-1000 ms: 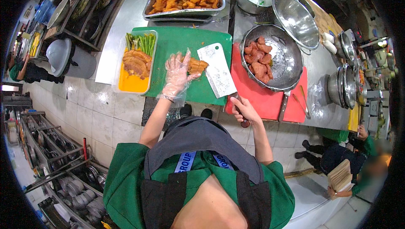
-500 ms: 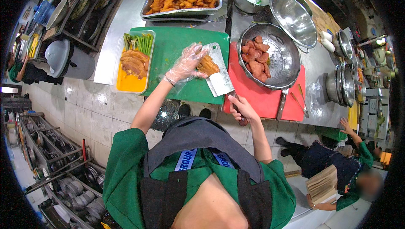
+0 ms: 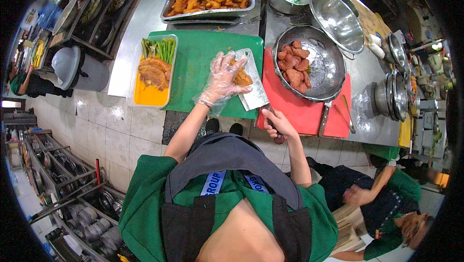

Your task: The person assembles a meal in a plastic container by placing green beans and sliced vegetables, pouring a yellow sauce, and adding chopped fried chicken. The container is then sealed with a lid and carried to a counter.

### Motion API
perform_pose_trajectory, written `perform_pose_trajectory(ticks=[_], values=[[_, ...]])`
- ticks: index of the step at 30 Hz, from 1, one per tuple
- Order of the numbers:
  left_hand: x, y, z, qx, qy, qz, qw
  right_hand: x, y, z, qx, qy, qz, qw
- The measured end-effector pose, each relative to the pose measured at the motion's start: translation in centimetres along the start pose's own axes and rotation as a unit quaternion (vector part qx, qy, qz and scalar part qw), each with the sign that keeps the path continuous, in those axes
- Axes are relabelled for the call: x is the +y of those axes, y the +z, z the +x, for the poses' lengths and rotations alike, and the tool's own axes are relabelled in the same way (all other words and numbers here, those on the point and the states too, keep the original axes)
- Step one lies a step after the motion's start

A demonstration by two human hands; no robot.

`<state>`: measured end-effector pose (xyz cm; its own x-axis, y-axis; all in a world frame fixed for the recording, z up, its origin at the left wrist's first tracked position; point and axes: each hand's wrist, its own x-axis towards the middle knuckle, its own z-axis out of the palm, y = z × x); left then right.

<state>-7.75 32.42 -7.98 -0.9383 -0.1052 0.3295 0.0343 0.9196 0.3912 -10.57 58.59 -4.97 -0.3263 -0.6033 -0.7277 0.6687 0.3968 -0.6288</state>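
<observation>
A cleaver (image 3: 253,100) lies flat over the right part of the green cutting board (image 3: 186,73). Sliced, browned fried meat (image 3: 243,77) rests on its blade. My left hand (image 3: 218,79), in a clear plastic glove, curves over that meat, thumb on the near side and fingers on the far side. My right hand (image 3: 282,124) is bare and closed round the cleaver's brown handle, just off the board's near edge. At the board's left stands a clear plastic container (image 3: 152,99) with a yellow bottom layer, sliced meat (image 3: 154,72) and green vegetable stalks (image 3: 159,49).
A metal tray (image 3: 208,14) heaped with fried pieces stands beyond the board. On the right, a metal bowl (image 3: 333,76) of reddish-brown meat overlaps a red board (image 3: 302,119), where a knife (image 3: 324,119) lies. A co-worker (image 3: 386,199) bends at the lower right.
My left hand has shifted slightly right and toward me over the meat on the blade. The cleaver stays nearly in place. The co-worker has moved closer, one arm swinging.
</observation>
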Motion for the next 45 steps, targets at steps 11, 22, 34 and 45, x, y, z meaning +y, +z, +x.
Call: perform_pose_trajectory(ticks=[11,22,34,45], values=[[0.2,1.8,0.7,0.030,0.076,-0.060,0.995,-0.5,0.6,-0.7,0.002,-0.005,-0.001,1.000],[0.5,-4.7,0.6,0.072,0.066,-0.070,0.993,-3.6,4.4,-2.4,-0.018,-0.033,-0.019,0.999],[-9.8,-17.0,-8.8,0.074,-0.050,0.066,0.994,-7.5,16.5,5.4,-0.219,0.034,-0.082,0.972],[-14.4,-17.4,-11.0,0.038,-0.060,-0.003,0.997,-7.8,17.0,4.9,-0.178,0.069,-0.069,0.979]])
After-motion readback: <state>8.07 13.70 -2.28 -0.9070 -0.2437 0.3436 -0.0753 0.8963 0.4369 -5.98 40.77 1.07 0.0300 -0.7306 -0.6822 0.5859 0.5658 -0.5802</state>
